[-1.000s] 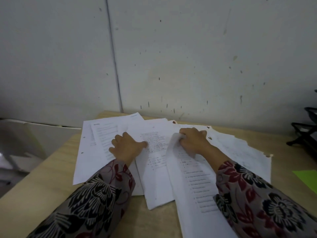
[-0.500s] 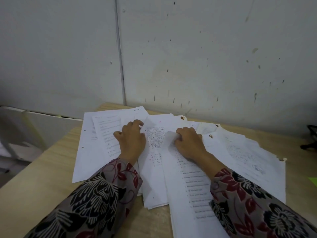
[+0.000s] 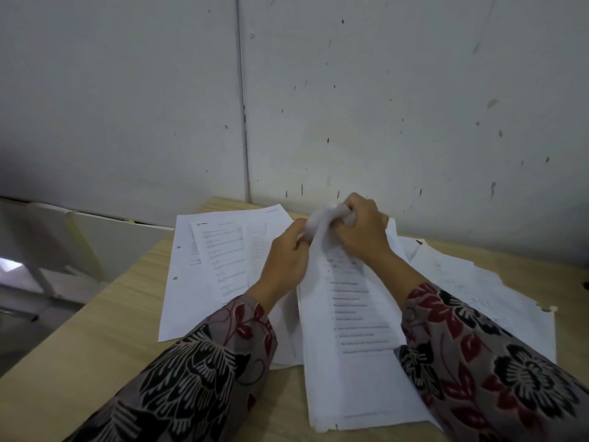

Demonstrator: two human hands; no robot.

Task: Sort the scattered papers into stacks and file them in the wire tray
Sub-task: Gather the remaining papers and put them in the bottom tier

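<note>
Head view: left hand (image 3: 287, 260) and right hand (image 3: 360, 231), fingers clamped on the crumpled top edge of a printed sheaf (image 3: 353, 330); its lower end lies on the desk (image 3: 95, 346). Gathering step, I'd say, sorting barely begun. Next: square it and set it down as a stack. Loose papers (image 3: 204, 250) spread either side. Wire tray not in view. Pale speckled wall (image 3: 382, 90) behind.

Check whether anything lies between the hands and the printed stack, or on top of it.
Nothing visible does. The left hand and the right hand both grip the far end of the printed stack, and no sheet lies on it. Loose papers lie beside it. The wire tray is out of view, so that path cannot be judged.
</note>
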